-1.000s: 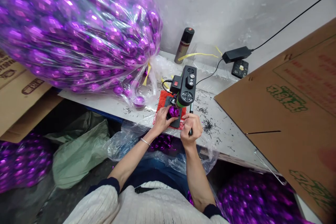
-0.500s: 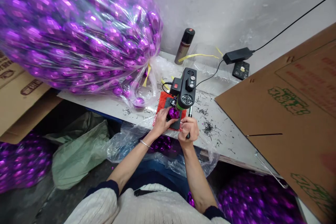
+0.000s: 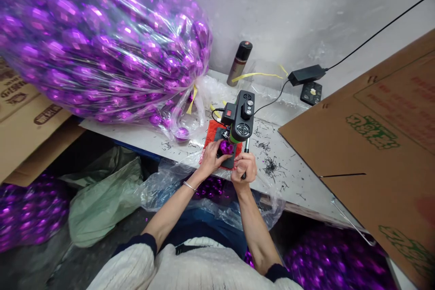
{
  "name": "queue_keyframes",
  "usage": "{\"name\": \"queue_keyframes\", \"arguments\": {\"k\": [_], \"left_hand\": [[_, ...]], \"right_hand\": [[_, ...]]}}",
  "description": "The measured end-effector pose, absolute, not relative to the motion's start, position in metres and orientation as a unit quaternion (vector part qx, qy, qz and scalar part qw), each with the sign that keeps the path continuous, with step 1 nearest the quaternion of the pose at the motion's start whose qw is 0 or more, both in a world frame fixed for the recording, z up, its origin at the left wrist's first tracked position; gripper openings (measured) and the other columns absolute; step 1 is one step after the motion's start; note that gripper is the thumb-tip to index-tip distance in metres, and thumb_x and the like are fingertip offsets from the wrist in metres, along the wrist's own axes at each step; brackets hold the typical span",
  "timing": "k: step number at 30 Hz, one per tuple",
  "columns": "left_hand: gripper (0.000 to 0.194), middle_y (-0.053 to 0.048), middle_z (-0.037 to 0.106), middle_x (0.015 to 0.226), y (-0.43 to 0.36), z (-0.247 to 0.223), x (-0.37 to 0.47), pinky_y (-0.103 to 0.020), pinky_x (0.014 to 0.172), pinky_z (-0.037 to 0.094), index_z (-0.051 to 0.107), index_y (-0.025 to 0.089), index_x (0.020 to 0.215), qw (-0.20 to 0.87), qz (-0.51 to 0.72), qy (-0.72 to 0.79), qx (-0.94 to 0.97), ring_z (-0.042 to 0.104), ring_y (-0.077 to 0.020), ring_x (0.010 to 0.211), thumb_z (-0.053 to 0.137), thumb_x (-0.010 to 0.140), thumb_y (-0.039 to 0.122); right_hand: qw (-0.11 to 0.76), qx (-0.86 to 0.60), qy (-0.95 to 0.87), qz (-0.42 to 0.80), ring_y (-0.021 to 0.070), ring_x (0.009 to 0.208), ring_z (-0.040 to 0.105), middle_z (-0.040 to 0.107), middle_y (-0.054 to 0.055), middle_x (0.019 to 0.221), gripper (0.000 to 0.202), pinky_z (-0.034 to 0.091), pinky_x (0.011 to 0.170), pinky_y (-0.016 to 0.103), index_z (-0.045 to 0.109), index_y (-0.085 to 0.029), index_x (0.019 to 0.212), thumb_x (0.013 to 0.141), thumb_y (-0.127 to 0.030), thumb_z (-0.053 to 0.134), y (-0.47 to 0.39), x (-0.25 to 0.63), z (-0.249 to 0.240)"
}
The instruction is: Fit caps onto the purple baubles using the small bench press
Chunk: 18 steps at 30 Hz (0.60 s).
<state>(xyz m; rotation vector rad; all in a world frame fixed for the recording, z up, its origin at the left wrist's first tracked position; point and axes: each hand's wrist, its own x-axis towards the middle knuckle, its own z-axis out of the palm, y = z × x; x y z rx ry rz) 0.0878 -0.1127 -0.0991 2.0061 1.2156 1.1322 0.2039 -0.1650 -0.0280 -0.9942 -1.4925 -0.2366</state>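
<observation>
Between the thumb and fingers of my left hand [image 3: 211, 159] is a shiny purple ball ornament [image 3: 226, 147]. It sits under the head of a small black bench machine [image 3: 243, 115] with a red switch and two round vents. My right hand [image 3: 245, 166] is wrapped round the machine's lever handle [image 3: 247, 145], whose dark end shows below the fist. The machine's dark base lies on a red cloth [image 3: 211, 132] at the table's front edge. How the ball meets the machine's head is hidden from above.
A huge clear bag of purple balls [image 3: 129, 50] fills the left of the white table [image 3: 292, 176]. Black clippings [image 3: 270, 165] lie at right. Behind stand a spray can [image 3: 239, 63] and a power adapter [image 3: 307, 74]. A cardboard box [image 3: 367, 145] blocks the right side.
The view has shifted slightly. Both hands keep the same grips on the ball and the lever, with no clear movement of either.
</observation>
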Motion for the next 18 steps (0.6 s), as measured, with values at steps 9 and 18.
{"name": "queue_keyframes", "arguments": {"k": [9,18], "left_hand": [[0.059,-0.014,0.067,0.118,-0.108,-0.103,0.091,-0.047,0.096,0.052,0.053,0.017,0.136,0.258,0.428,0.449,0.741,0.062,-0.0289,0.112,0.071,0.088,0.046],[0.081,-0.016,0.068,0.125,-0.175,-0.102,0.056,-0.048,0.101,0.051,0.048,0.018,0.144,0.164,0.435,0.387,0.796,0.064,-0.0299,0.118,0.071,0.080,0.062]], "right_hand": [[0.636,-0.458,-0.616,-0.087,0.0129,0.064,0.056,0.055,0.000,0.068,0.030,0.045,0.063,0.030,0.048,-0.022,0.069,0.097,-0.018,0.038,-0.167,0.199,-0.006],[0.646,-0.502,-0.575,-0.011,0.0133,0.065,0.058,0.051,-0.002,0.062,0.036,0.044,0.065,0.030,0.046,-0.022,0.063,0.099,-0.025,0.043,-0.168,0.194,0.043]]}}
